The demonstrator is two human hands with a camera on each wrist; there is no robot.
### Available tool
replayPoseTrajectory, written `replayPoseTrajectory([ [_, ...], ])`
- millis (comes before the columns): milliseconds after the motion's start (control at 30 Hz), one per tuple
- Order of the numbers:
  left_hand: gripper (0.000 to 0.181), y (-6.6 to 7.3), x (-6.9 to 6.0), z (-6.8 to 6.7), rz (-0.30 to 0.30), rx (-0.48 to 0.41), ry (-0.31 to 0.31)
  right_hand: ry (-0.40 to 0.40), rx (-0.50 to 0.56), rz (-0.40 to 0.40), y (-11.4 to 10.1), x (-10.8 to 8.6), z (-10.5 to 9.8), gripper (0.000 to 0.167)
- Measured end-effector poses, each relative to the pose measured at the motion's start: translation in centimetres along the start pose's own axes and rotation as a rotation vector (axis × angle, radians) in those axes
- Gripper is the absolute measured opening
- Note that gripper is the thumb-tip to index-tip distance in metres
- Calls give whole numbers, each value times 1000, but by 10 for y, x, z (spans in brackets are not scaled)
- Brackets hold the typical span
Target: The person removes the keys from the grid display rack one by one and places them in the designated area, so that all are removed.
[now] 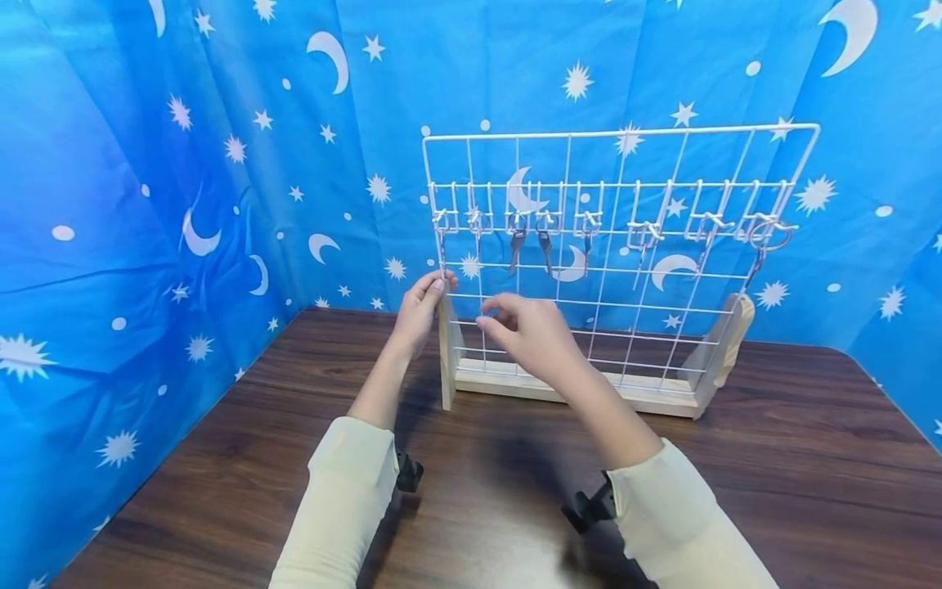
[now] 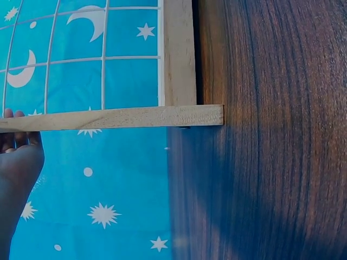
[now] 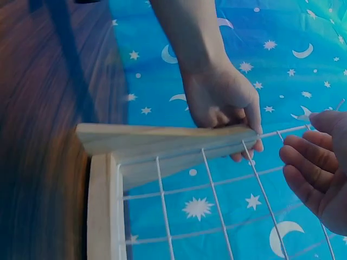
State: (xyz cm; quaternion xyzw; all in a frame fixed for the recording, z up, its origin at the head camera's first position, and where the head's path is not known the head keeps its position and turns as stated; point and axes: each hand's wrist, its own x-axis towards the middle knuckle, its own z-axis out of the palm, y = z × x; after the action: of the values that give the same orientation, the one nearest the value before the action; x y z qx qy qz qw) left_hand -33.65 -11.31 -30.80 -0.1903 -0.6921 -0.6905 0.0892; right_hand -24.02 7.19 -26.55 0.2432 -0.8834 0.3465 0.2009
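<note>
A white wire grid rack (image 1: 599,304) on a wooden base stands upright on the table. My left hand (image 1: 421,307) grips the upper end of its left wooden side support (image 1: 446,352); in the right wrist view that hand (image 3: 225,103) has thumb and fingers around the wood tip. My right hand (image 1: 533,335) hovers before the grid's lower left part, its fingers loosely bent and nothing visible between them. Metal hooks line the grid's upper part, with several keys (image 1: 545,249) hanging from them on rings, including a large ring (image 1: 769,233) at the far right.
The dark wood-grain table (image 1: 471,523) extends around the rack. Behind and to the left hangs a blue cloth (image 1: 243,204) with white moons and stars. The rack's right wooden support (image 1: 724,352) stands toward the table's right side. Black wrist mounts (image 1: 589,507) sit below both sleeves.
</note>
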Motion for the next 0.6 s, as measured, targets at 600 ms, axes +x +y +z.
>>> replayPoseTrajectory([
  [600, 37, -1, -1, 0, 24, 23, 7, 319, 267, 86, -51, 59, 27, 43],
])
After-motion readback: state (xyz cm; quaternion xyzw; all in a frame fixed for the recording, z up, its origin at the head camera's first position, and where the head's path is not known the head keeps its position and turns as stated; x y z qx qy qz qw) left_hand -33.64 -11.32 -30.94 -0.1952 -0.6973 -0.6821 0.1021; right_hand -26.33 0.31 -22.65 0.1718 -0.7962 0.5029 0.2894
